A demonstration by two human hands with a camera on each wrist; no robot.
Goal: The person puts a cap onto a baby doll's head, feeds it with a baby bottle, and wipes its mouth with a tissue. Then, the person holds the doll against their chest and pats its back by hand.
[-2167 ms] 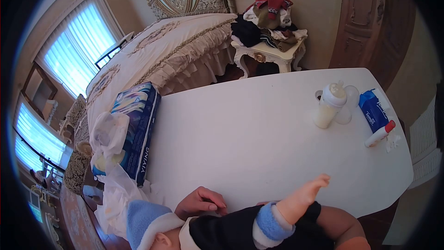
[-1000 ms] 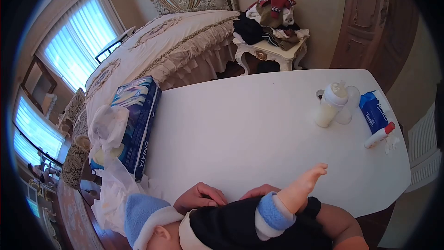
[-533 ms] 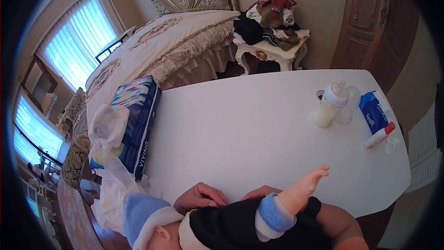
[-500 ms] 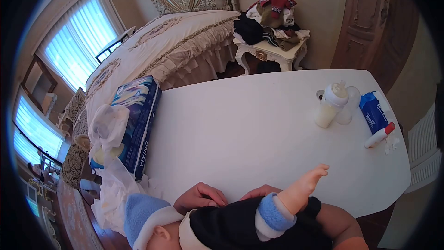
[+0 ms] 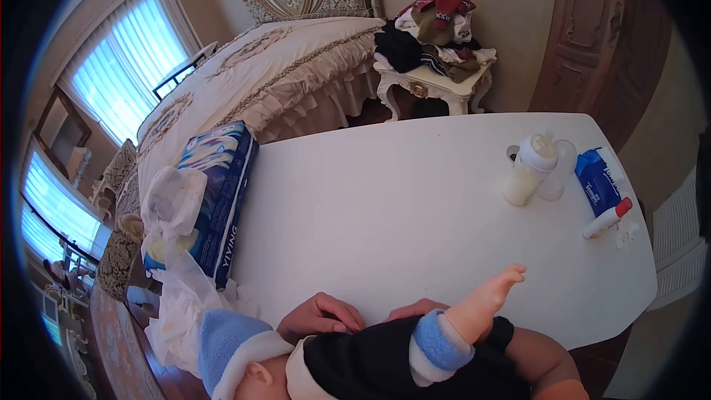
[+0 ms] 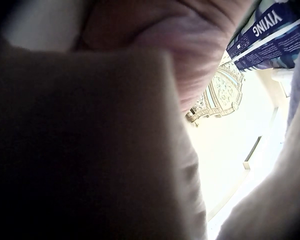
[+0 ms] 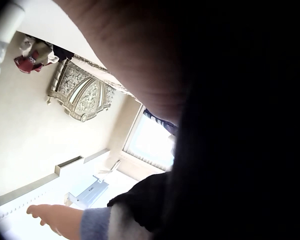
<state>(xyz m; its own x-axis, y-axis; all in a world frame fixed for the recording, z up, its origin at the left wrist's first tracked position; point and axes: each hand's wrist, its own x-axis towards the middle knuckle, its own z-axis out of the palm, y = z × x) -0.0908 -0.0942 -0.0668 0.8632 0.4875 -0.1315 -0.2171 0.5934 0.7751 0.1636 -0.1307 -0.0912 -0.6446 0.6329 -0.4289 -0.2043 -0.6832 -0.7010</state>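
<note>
A doll [image 5: 274,379] lies along the bottom of the head view, with a blue and white fleece hat [image 5: 231,344] and a black garment [image 5: 355,359] with a cream collar. Its bare arm [image 5: 485,311] sticks up from a blue and white cuff [image 5: 437,352]. My left hand [image 5: 322,315] is at the garment's far side with bent fingers, the tips hidden behind the cloth. Beside the raised arm, my right hand [image 5: 418,307] reaches in from the right; only its back shows above the garment. I cannot tell what the fingertips hold. Both wrist views are mostly blocked by skin and dark cloth.
The white table [image 5: 355,215] stretches out beyond the doll. On its left lie a blue YIYING pack [image 5: 229,215] and crumpled white plastic [image 5: 185,296]. A milk-filled baby bottle [image 5: 529,170], a blue Tempo tissue pack [image 5: 596,181] and a red-capped bottle [image 5: 607,218] are at the right.
Since the oldest frame, my right hand has come further into sight behind the garment, and my left fingers have drawn in against the cloth. Over the last second both hands have barely moved.
</note>
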